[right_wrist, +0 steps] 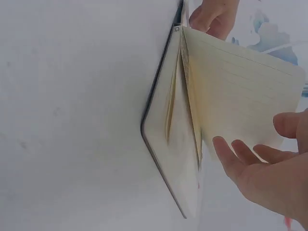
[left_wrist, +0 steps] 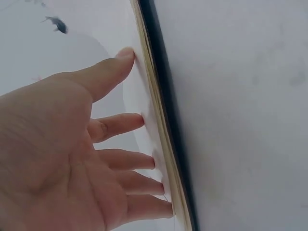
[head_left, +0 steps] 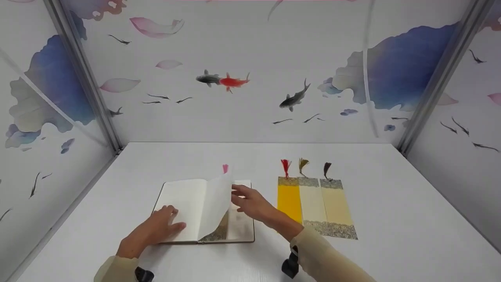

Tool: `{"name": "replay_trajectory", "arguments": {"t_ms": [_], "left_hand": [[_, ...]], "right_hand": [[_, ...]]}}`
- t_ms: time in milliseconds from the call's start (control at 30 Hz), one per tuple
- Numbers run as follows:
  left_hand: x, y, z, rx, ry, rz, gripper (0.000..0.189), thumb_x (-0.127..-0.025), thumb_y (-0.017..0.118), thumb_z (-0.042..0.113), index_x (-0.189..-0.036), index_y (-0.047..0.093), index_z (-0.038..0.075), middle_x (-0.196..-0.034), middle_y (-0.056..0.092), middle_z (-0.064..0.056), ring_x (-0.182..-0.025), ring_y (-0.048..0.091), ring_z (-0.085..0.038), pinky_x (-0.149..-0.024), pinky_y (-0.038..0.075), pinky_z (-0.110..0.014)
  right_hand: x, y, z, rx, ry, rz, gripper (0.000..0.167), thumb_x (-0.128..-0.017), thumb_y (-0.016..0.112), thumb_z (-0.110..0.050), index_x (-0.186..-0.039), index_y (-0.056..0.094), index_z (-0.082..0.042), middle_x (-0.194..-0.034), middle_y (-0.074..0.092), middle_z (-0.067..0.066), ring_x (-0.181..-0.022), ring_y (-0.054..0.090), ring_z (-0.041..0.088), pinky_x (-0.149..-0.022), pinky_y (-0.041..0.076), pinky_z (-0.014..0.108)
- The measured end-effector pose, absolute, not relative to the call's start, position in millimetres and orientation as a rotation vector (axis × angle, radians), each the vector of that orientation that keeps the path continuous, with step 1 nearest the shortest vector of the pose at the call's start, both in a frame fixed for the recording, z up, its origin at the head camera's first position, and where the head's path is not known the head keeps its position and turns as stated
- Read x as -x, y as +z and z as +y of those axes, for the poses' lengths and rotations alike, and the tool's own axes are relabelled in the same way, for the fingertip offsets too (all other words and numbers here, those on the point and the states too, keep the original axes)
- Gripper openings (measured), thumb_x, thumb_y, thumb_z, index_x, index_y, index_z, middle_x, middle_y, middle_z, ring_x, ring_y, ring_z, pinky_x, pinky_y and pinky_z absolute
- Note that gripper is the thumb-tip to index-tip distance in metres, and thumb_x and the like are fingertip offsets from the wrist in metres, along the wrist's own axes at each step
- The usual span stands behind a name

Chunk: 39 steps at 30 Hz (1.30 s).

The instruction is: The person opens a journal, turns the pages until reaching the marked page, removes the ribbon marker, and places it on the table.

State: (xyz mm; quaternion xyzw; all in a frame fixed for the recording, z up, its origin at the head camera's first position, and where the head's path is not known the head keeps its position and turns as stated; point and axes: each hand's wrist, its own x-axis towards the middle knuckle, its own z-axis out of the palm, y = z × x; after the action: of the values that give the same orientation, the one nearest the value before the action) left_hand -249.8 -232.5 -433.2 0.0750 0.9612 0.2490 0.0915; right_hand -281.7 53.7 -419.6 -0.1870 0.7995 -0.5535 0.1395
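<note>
A notebook (head_left: 182,199) with a dark cover lies spread on the white table. My left hand (head_left: 154,228) rests its fingertips on the left page, fingers apart, as the left wrist view also shows. One page (head_left: 216,199) stands raised near the spine. Against its right side are the slightly bent fingers of my right hand (head_left: 256,205); in the right wrist view, thumb and fingers all lie on the lined face of that page, with no pinch visible. Beneath it, partly hidden, is a bookmark (head_left: 218,234) with a lace-patterned end; a pink tassel (head_left: 225,168) pokes out above.
Right of the notebook lie three bookmarks side by side: a yellow one (head_left: 289,199) with a red tassel, a cream one (head_left: 312,203) with an olive tassel and a beige one (head_left: 335,203) with a dark tassel. Patterned panels (head_left: 250,117) enclose the table's back and sides.
</note>
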Motion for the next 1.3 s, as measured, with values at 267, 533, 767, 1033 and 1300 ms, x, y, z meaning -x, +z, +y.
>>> {"name": "replay_trajectory", "arguments": {"t_ms": [267,533,767,1033,1300], "left_hand": [[251,-427,-242,-0.187,0.857,2.883,0.059,-0.107,0.046,0.038,-0.139,0.046,-0.011,-0.142,0.050,-0.037,-0.136,0.044,-0.053,-0.110,0.037,-0.063],[246,-424,-262,-0.074,1.121,2.821,0.077,-0.108,0.012,0.054,-0.153,0.025,-0.006,-0.158,0.027,-0.034,-0.147,0.027,-0.052,-0.119,0.025,-0.064],[246,-424,-275,0.064,1.223,2.842,0.079,-0.105,0.006,0.057,-0.152,0.022,-0.006,-0.098,0.056,-0.025,-0.092,0.059,-0.036,-0.079,0.049,-0.041],[247,-426,-276,0.035,1.189,2.860,0.062,-0.110,0.031,0.037,-0.154,0.019,-0.005,-0.153,0.029,-0.041,-0.137,0.043,-0.054,-0.099,0.052,-0.054],[248,-418,-278,0.085,1.205,2.886,0.077,-0.106,0.009,0.056,-0.156,0.021,-0.002,-0.151,0.037,-0.037,-0.140,0.039,-0.054,-0.107,0.043,-0.061]], "right_hand": [[274,-415,22,0.802,-1.162,2.500,0.051,-0.104,0.054,-0.023,-0.153,0.042,-0.016,-0.154,0.047,0.011,-0.146,0.041,0.031,-0.118,0.037,0.049],[265,-421,-2,0.950,-0.779,2.686,0.053,-0.100,0.060,-0.021,-0.151,0.047,-0.016,-0.151,0.052,0.007,-0.145,0.043,0.027,-0.116,0.037,0.051],[259,-425,-13,0.949,-0.513,2.787,0.051,-0.099,0.059,-0.030,-0.148,0.050,-0.019,-0.150,0.054,0.002,-0.147,0.040,0.034,-0.117,0.037,0.054],[254,-433,-13,0.967,-0.418,2.782,0.047,-0.099,0.062,-0.034,-0.144,0.054,-0.024,-0.149,0.051,0.005,-0.149,0.033,0.037,-0.117,0.032,0.058],[255,-436,-16,0.950,-0.343,2.790,0.048,-0.099,0.062,-0.038,-0.145,0.053,-0.030,-0.150,0.048,0.003,-0.149,0.033,0.035,-0.115,0.034,0.059]]}}
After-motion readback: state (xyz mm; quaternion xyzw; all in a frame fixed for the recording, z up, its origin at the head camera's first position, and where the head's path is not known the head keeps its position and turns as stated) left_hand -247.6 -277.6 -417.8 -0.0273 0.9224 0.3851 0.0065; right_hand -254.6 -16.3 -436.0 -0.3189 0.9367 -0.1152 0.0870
